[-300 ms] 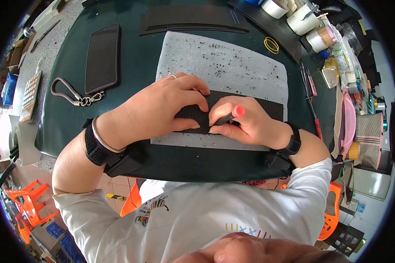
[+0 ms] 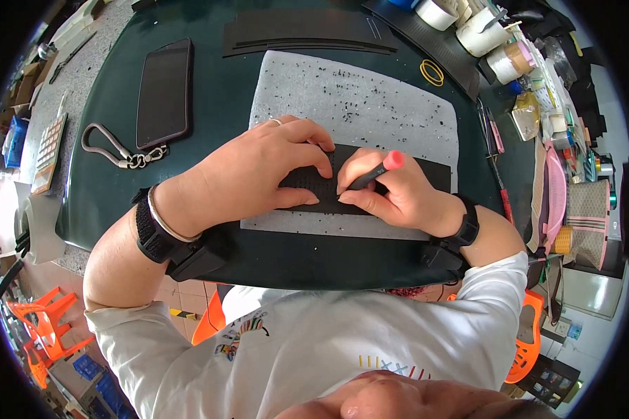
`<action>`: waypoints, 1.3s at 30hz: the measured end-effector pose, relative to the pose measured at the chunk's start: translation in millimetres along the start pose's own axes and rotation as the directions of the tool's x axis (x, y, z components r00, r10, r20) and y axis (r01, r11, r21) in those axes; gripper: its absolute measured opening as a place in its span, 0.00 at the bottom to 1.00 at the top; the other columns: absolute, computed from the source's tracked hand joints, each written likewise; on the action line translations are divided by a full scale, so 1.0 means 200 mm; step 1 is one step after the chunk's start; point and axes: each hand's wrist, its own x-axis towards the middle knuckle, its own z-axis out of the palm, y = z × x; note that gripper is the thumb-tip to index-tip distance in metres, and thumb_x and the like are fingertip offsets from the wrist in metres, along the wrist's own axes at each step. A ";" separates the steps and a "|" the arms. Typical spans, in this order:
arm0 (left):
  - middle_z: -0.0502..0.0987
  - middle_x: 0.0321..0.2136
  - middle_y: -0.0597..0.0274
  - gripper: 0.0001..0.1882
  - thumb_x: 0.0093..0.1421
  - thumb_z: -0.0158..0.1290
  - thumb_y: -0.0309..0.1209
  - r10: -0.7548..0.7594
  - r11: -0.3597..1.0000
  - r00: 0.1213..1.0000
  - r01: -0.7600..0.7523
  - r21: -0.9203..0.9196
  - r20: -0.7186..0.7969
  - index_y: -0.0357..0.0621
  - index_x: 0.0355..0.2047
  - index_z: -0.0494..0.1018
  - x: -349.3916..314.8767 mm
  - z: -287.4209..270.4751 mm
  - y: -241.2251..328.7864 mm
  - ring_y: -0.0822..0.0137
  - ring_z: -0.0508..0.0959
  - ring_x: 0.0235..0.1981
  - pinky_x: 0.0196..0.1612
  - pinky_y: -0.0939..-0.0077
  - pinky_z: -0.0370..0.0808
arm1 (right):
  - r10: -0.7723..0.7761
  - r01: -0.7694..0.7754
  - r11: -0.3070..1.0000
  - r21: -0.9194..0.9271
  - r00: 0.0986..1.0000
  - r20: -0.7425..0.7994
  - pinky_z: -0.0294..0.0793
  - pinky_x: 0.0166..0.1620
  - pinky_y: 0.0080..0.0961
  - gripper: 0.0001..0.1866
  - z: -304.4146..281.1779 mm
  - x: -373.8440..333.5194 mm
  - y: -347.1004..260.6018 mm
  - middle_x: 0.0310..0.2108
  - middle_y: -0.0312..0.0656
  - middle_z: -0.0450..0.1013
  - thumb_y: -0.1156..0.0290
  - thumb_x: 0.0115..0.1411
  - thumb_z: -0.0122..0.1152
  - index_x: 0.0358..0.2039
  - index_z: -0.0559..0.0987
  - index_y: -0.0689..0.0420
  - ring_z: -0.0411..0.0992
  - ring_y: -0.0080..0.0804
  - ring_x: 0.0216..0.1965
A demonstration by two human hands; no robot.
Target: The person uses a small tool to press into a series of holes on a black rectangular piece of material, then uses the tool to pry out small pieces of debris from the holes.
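A dark flat sheet [image 2: 433,172] with rows of tiny dots or holes lies across a white foam-like mat [image 2: 405,105] sprinkled with small black bits. My left hand [image 2: 262,167] rests on the sheet's left part, fingers curved, thumb and forefinger spread apart and holding nothing. Close beside it, my right hand [image 2: 391,188] grips a slim hand tool [image 2: 367,178] with a black handle and a red end. The tool leans to the right with its red end up. Its lower tip is hidden by my fingers, so its exact kind cannot be told.
Flat black strips [image 2: 293,29] are stacked behind the mat. To the left lie a phone [image 2: 164,94] and a cord strap [image 2: 108,140] with a metal chain. Yellow rings [image 2: 432,72], tape rolls [image 2: 437,12] and a red-handled tool [image 2: 506,206] sit on the right.
The red end of the tool has swung right and slightly back, so the tool now leans more. My right hand has shifted slightly right; my left hand stays put.
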 end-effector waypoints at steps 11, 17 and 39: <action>0.75 0.55 0.61 0.19 0.51 0.70 0.27 -0.001 1.000 1.000 0.001 0.003 -0.001 0.46 0.44 0.80 0.00 0.00 0.00 0.53 0.74 0.58 0.62 0.60 0.72 | -0.015 0.016 1.000 0.008 0.999 -0.038 0.76 0.33 0.27 0.12 0.00 0.00 0.01 0.37 0.39 0.79 0.78 0.64 0.68 0.44 0.75 0.57 0.78 0.37 0.36; 0.75 0.55 0.61 0.19 0.51 0.70 0.27 0.008 1.000 1.000 -0.008 0.006 0.003 0.46 0.45 0.80 0.00 0.00 0.00 0.53 0.74 0.57 0.61 0.60 0.73 | -0.004 0.003 1.000 -0.026 0.999 -0.052 0.74 0.33 0.26 0.11 0.01 0.00 0.02 0.38 0.39 0.78 0.78 0.64 0.68 0.44 0.76 0.57 0.77 0.36 0.35; 0.75 0.55 0.61 0.18 0.51 0.70 0.27 0.025 1.000 0.999 -0.025 -0.016 -0.023 0.45 0.43 0.80 0.00 0.01 -0.01 0.53 0.75 0.56 0.60 0.60 0.73 | 0.116 -0.119 0.993 -0.019 0.986 -0.118 0.73 0.35 0.24 0.06 0.00 0.01 0.01 0.38 0.39 0.77 0.77 0.66 0.65 0.42 0.77 0.59 0.74 0.31 0.32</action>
